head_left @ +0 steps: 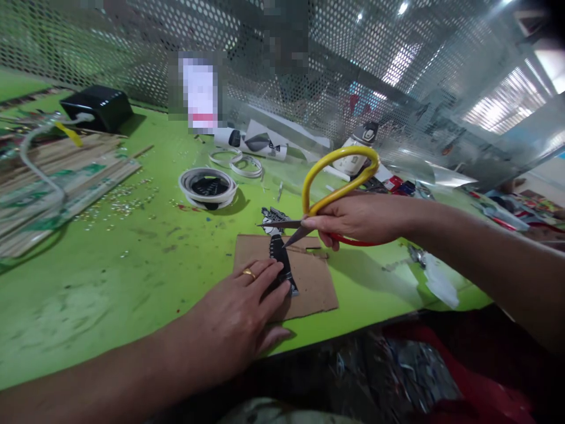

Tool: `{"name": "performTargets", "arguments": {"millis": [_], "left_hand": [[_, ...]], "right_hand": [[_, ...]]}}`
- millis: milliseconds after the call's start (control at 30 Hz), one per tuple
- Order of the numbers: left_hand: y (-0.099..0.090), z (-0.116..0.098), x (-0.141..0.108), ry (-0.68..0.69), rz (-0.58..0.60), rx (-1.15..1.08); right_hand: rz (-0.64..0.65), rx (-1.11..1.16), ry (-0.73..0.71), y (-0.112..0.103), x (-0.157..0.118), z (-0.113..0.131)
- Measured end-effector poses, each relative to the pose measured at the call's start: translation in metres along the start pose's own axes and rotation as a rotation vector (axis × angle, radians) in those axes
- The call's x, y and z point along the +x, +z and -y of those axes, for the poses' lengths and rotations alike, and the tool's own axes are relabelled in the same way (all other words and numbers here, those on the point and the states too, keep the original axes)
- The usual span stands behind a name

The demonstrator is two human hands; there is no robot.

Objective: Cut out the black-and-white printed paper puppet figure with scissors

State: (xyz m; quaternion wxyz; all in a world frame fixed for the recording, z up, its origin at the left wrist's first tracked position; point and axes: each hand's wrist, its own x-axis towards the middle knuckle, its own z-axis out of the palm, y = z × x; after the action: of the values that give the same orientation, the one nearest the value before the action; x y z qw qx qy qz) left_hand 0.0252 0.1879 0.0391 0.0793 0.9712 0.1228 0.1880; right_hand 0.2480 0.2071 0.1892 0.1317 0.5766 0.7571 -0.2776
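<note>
My right hand point(353, 219) grips scissors point(341, 154) with a large yellow handle loop and some red at the lower handle. Their blades are spread, with the lower tip close over a black patterned strip point(281, 252) that bears white marks. That strip lies on a piece of brown cardboard point(311, 282), and its ornate black-and-white end reaches past the cardboard's far edge. Flat on the strip and cardboard rests my left hand point(247, 303), fingers stretched out and a gold ring on one of them. Its fingertips cover part of the strip.
Rolls of white tape point(207, 187) sit beyond the cardboard on the green table point(145, 282). To the left lie wooden sticks point(83, 194) and a black box point(97, 109) with a cable. A perforated metal screen point(141, 35) stands behind. A white bottle point(353, 156) is at the back.
</note>
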Motion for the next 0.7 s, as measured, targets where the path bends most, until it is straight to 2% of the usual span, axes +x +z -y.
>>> {"name": "performTargets", "arguments": {"millis": [133, 700], "left_hand": [[-0.0008, -0.0001, 0.0003, -0.014, 0.02, -0.017], [-0.0016, 0.0009, 0.0005, -0.007, 0.041, -0.011]], "right_hand": [[-0.02, 0.01, 0.043, 0.0, -0.0013, 0.0008], [-0.027, 0.02, 0.027, 0.0008, -0.001, -0.0012]]}}
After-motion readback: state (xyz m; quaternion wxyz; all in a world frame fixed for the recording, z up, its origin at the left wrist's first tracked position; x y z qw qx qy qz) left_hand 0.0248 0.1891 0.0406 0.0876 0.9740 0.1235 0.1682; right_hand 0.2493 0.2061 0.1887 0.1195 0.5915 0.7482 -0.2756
